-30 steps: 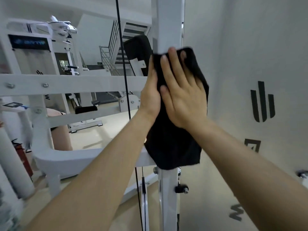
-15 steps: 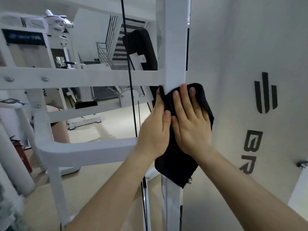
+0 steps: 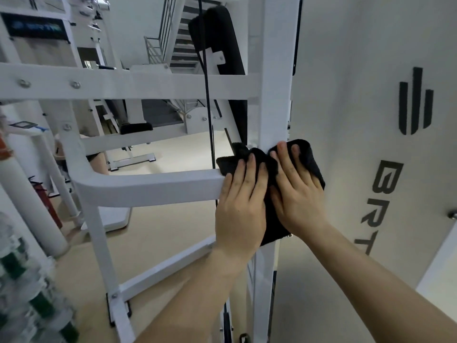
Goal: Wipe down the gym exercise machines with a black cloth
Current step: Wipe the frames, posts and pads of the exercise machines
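so both hands have slid a good way down the white upright post (image 3: 275,82). a second ago the black cloth (image 3: 312,167) was up by the upper crossbar (image 3: 123,82), half a second ago just under it, and now it's wrapped on the post right where the lower crossbar (image 3: 153,186) joins. left hand (image 3: 241,209) and right hand (image 3: 296,194) are both flat, fingers straight, pressing the cloth on the post rather than gripping it. the left one now overlaps the end of that lower bar. i'd say the upper stretch of the post is done, with the bottom part and the crossbars still to wipe.
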The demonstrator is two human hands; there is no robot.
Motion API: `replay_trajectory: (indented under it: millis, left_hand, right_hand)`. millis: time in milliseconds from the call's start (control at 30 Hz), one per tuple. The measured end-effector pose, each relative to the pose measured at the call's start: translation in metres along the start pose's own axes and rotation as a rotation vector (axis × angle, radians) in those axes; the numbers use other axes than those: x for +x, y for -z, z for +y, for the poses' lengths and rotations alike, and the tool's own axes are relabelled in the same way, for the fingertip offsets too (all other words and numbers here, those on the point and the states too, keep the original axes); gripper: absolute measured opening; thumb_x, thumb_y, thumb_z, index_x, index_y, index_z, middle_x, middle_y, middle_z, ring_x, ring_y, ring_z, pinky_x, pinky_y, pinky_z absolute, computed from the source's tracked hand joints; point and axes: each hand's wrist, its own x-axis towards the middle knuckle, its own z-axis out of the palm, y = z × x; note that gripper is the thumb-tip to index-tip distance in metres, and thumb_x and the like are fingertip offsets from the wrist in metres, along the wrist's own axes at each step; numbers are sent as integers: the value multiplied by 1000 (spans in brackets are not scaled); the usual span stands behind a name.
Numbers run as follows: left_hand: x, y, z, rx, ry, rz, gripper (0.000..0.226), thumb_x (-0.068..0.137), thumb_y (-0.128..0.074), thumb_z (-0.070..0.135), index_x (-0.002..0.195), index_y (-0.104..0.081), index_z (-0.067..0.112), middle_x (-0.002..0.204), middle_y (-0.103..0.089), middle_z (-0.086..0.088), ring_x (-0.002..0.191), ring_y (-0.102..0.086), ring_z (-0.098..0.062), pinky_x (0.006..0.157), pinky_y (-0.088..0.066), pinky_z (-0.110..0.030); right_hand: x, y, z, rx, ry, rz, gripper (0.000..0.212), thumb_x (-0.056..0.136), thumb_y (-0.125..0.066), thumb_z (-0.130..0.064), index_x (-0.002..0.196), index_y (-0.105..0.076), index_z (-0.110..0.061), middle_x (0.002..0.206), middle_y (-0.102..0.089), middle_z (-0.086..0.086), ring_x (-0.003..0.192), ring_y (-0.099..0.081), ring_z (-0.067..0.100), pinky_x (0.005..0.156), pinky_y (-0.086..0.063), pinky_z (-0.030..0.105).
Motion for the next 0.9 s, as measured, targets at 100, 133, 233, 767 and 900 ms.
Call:
replay_trajectory:
  millis: [100, 133, 233, 767, 900]
  left_hand:
    - [-31, -6, 1, -3, -9, 26, 41, 102, -41, 5, 142, -52, 6, 151, -47, -10, 148, -32, -24, 119, -31, -44]
    - [-41, -7, 2, -12, -6, 23, 41, 101, -43, 2, 141, -53, 5, 150, -48, -10, 148, -32, -24, 119, -32, -44]
    - [-68, -5, 6, -114, 62, -11, 48, 95, -54, -3, 142, -51, 3, 150, -48, -10, 147, -34, -23, 117, -36, -45]
    - [-51, -11, 5, -745, 626, -98, 53, 100, -47, 13, 150, -39, 29, 139, -59, 10, 128, -55, -7, 107, -45, -29]
    - [-42, -18, 9, -898, 919, 81, 29, 96, -60, 13, 123, -55, 22, 119, -63, 16, 108, -66, -5, 89, -53, -19]
  right_hand:
    - [-13, 2, 1, -26, 19, -29, 60, 100, -53, -22, 154, -28, -14, 162, -23, 5, 152, -17, 24, 119, -25, 34]
    - [-17, 4, 1, -38, 27, -44, 59, 100, -53, -22, 154, -29, -13, 162, -23, 5, 152, -18, 24, 118, -27, 35]
    - [-27, 12, -4, -58, 60, -128, 58, 100, -48, -22, 155, -30, -12, 163, -22, 4, 152, -16, 24, 116, -30, 36]
    - [-56, 13, -17, -42, 61, -266, 58, 102, -40, -21, 156, -24, -8, 165, -6, 14, 145, -29, 32, 96, -47, 45]
    - [-62, -8, -28, 3, -26, -87, 50, 103, -44, -20, 149, -36, -4, 150, -25, 11, 148, -25, 31, 109, -39, 41]
